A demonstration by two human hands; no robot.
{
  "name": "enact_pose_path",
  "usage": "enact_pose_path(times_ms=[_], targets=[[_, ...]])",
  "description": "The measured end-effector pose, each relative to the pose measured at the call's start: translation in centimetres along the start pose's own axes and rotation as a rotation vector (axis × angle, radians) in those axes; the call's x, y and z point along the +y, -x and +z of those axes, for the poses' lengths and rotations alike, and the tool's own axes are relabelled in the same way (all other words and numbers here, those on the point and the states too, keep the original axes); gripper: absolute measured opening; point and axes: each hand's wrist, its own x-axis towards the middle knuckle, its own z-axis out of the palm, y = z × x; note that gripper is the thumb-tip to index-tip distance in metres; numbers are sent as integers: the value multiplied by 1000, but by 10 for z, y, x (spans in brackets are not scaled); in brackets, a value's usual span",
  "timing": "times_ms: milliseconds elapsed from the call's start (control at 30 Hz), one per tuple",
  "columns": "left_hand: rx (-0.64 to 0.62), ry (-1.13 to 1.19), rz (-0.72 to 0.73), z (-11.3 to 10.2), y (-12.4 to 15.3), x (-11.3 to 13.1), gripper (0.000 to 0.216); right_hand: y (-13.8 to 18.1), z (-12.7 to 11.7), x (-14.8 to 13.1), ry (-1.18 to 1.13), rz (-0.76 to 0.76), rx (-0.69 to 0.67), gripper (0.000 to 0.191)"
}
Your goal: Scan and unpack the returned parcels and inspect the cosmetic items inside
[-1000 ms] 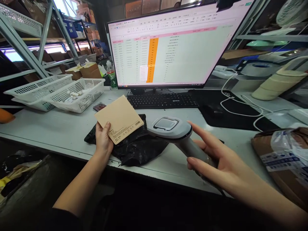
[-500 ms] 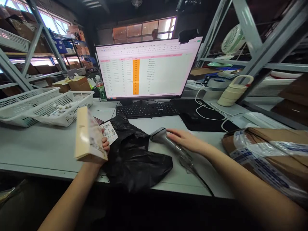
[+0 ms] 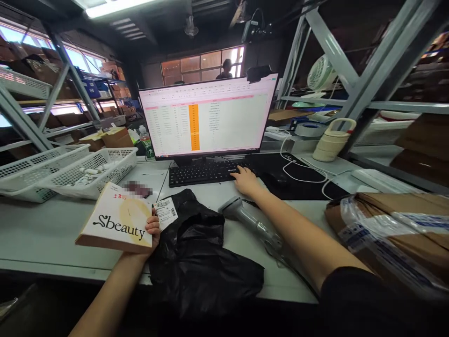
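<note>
My left hand [image 3: 153, 229] is closed around the right edge of a white and pale yellow box [image 3: 115, 215] printed "Sbeauty", with red handwriting near its top. Against that hand lies a crumpled black plastic bag [image 3: 206, 267] bearing a white barcode label [image 3: 167, 213]. Whether the fingers also pinch the bag is hidden. My right hand [image 3: 247, 180] rests with fingers apart on the right end of the black keyboard [image 3: 199, 174]. Below its forearm a grey barcode scanner [image 3: 245, 216] lies on the table, its cord running toward the front edge.
A monitor [image 3: 231, 126] showing a spreadsheet stands behind the keyboard. White plastic baskets [image 3: 101, 161] are at the left. A black mouse [image 3: 275, 177] lies on a dark mat, near white cables. A taped brown package [image 3: 389, 224] occupies the right side, and a cream container [image 3: 331, 142] stands behind it.
My right hand has left the scanner and moved forward onto the keyboard. My left hand has turned the box so its printed face shows. The camera view has tilted up slightly.
</note>
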Motion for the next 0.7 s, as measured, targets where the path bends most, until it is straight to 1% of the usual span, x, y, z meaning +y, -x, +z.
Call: enact_pose_path(times_ms=[100,200,267,333,400,467,533,600,633,700], targets=[[-30,6,-21,1,1,1,29,1,-7,-5,-39,-4,47,49],[-73,-6,-45,2,6,0,29,6,-26,-20,-107,-49,125,52],[-152,-72,-64,4,10,-2,30,16,-41,-39,-166,-124,166,55],[-222,-153,-81,8,15,-4,37,32,-55,-65,-275,-239,167,57],[-229,-209,-94,14,19,-8,49,52,-66,-95,-451,-393,126,60],[-206,-250,-118,21,22,-12,60,71,-72,-127,-636,-545,31,66],[-184,-299,-164,28,25,-18,64,86,-74,-156,-762,-626,-119,73],[-166,-344,-229,34,29,-24,65,95,-73,-182,-891,-617,-299,79],[-161,-362,-263,36,32,-28,64,98,-72,-193,-976,-597,-392,79],[-154,-395,-334,39,38,-33,64,101,-70,-206,-1154,-553,-557,71]])
